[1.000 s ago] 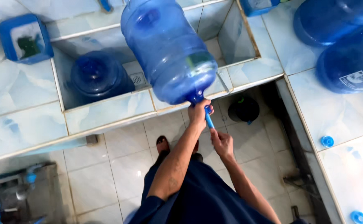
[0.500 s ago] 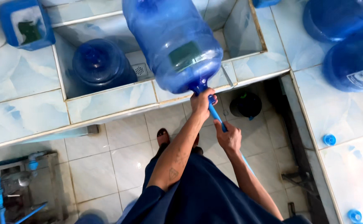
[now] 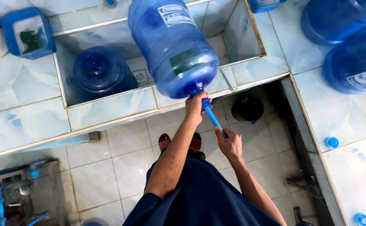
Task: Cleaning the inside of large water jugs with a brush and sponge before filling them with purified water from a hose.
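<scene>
large blue water jug (image 3: 172,46): translucent, tilted, neck down toward person, body over tiled basin's front edge | blue rod (image 3: 213,118): slim, 1 end at jug mouth, slanting down-right

So, the count from up top: four big blue water jugs. One is held tipped over the basin edge (image 3: 172,46), one sits down inside the tiled basin (image 3: 99,69), and two lie on the counter at the right, one behind (image 3: 337,19) and one in front (image 3: 356,62). Two small blue caps on the right counter, one (image 3: 332,142) further up and one (image 3: 361,219) near the bottom corner. Two blue tubs along the back, one at the left (image 3: 28,31) and one cut off at the top (image 3: 266,4). One blue rod-like tool (image 3: 213,119) going into the jug's neck. Two hands, left (image 3: 195,104) and right (image 3: 230,143). One black funnel-shaped thing (image 3: 247,109) on the floor.
</scene>
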